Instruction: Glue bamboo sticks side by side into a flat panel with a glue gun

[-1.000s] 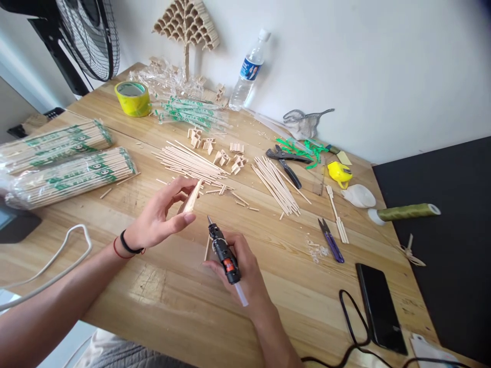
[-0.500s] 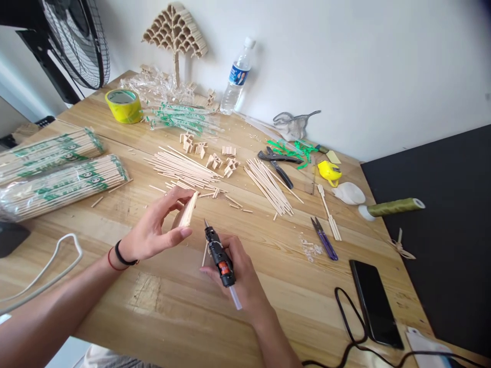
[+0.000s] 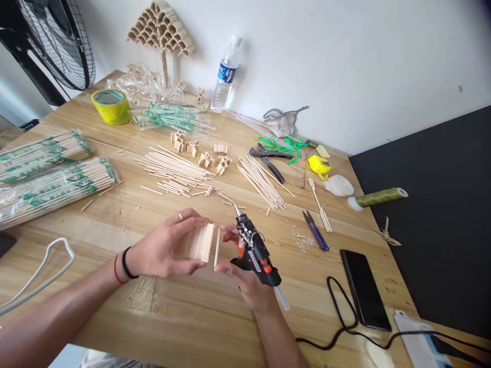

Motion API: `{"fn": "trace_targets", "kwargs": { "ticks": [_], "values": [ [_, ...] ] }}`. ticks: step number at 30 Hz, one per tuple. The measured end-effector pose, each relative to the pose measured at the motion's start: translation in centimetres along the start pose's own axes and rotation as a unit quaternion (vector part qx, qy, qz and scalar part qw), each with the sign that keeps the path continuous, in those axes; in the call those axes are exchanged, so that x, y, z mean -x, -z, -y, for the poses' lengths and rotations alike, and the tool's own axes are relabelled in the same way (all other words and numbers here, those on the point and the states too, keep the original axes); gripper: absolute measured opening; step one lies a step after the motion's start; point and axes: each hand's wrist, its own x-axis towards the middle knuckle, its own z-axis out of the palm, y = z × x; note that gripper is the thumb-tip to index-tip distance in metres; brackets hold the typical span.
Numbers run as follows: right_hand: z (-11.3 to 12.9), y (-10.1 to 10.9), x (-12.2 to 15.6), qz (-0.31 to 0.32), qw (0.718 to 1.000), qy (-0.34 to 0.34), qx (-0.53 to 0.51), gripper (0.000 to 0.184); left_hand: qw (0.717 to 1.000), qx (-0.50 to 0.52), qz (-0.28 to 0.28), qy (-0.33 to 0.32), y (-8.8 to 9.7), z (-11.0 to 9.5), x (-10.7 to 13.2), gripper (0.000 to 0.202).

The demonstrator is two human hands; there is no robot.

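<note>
My left hand (image 3: 169, 245) grips a panel of wooden sticks (image 3: 197, 243) laid side by side, thumb along its lower edge and fingers along the upper. My right hand (image 3: 245, 281) is closed round a black glue gun (image 3: 256, 250), whose metal nozzle points up and away and whose clear glue stick pokes out of the back. Between the thumb and a finger of that same hand stands one short wooden stick (image 3: 217, 248), just right of the panel's edge with a narrow gap between them. The glue gun's handle is mostly hidden by the hand.
Loose sticks (image 3: 174, 168), small stick pieces (image 3: 206, 159) and pliers (image 3: 270, 158) lie beyond my hands. Bagged sticks (image 3: 57, 184) are at left. Purple snips (image 3: 316, 231), a phone (image 3: 365, 289) and a black cable (image 3: 337, 342) lie at right. A stick-built tree (image 3: 164, 41) stands behind.
The panel has turned so its face shows and moved right. My right hand has tilted the glue gun aside and brought the single stick up close to the panel's edge.
</note>
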Motion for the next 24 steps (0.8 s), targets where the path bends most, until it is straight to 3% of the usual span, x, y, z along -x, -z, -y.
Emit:
{"fn": "trace_targets", "kwargs": {
  "ticks": [8,24],
  "values": [
    [-0.2,-0.1,0.2,0.017,0.999,0.044,0.019,0.055,1.000,-0.009,0.022,0.005,0.0,0.0,-0.1,0.061],
    [0.8,-0.4,-0.4,0.017,0.998,0.058,0.028,0.050,0.998,-0.044,0.043,0.014,0.2,0.2,0.0,0.061]
  ]
}}
